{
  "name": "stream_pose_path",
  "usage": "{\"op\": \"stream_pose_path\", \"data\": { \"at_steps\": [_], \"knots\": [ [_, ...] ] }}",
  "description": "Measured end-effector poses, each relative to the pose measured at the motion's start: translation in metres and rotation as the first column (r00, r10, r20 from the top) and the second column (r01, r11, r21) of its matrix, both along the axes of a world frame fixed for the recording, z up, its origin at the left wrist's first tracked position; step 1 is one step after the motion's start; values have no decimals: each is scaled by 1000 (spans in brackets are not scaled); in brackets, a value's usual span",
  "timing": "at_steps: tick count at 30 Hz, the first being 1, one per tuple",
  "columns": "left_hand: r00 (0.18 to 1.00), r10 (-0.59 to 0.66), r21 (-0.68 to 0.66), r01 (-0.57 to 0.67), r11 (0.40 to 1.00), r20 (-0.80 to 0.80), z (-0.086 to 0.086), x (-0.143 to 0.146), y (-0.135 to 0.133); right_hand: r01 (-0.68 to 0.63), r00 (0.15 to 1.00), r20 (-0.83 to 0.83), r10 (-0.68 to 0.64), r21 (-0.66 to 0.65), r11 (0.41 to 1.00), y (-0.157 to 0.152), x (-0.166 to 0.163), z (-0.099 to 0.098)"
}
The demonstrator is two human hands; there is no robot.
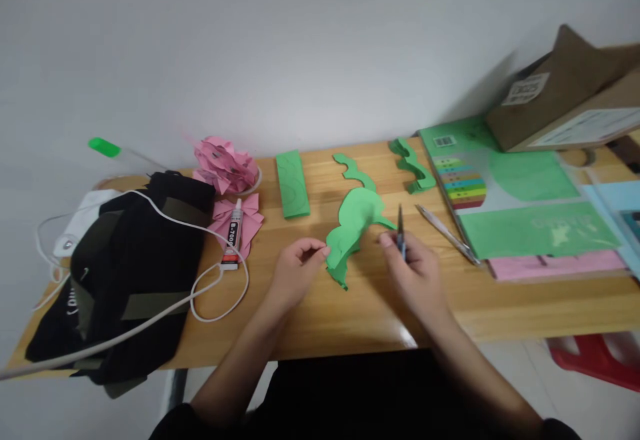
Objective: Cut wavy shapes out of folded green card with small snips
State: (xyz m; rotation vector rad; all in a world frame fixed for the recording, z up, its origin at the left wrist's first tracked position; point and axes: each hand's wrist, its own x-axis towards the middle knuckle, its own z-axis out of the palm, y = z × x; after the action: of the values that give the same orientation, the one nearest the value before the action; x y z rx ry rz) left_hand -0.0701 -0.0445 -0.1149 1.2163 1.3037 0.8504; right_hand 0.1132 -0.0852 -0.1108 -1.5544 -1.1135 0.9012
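Note:
Between thumb and fingers, my left hand (303, 268) pinches the left edge of a green paper cutout (354, 223) with rounded, wavy edges. The cutout is held over the wooden table, and a lower layer hangs beneath it. My right hand (414, 268) is closed around scissors (401, 230), their dark narrow blades pointing away from me; the handles are mostly hidden. These blades are just right of the cutout. Behind it lie a wavy green paper strip (354, 172), a folded wavy green piece (413, 165) and a green paper rectangle (293, 185) with drawn curves.
A black bag (135, 267) and a white cable (150, 323) cover the left side. Nearby are pink paper flowers (225, 165) and a glue tube (233, 233). To the right lie a pen (447, 233), a green paper pack (525, 193) and a cardboard box (560, 93).

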Motion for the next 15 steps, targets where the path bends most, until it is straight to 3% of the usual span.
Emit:
{"op": "stream_pose_path", "data": {
  "at_steps": [2, 4, 6, 8, 11, 15],
  "knots": [
    [994, -90, 35, 93, 995, -61, 5, -7, 6, 42, 984, 173, -51, 56, 998, 7, 17, 10],
    [952, -227, 178, 264, 948, -204, 9, -14, 13, -31, 919, 394, 3, 66, 997, 17, 32, 20],
    [876, -291, 371, 435, 820, -385, 10, -19, 22, -190, 843, 511, 168, -9, 982, 30, 42, 30],
    [817, -258, 493, 529, 690, -516, 7, -22, 34, -358, 761, 544, 352, -100, 928, 45, 47, 34],
    [813, -187, 533, 516, 671, -552, -6, -23, 48, -425, 667, 614, 423, -152, 892, 67, 48, 31],
    [806, -80, 554, 472, 686, -587, -28, -20, 53, -422, 637, 650, 413, -154, 893, 83, 46, 12]
  ]
}}
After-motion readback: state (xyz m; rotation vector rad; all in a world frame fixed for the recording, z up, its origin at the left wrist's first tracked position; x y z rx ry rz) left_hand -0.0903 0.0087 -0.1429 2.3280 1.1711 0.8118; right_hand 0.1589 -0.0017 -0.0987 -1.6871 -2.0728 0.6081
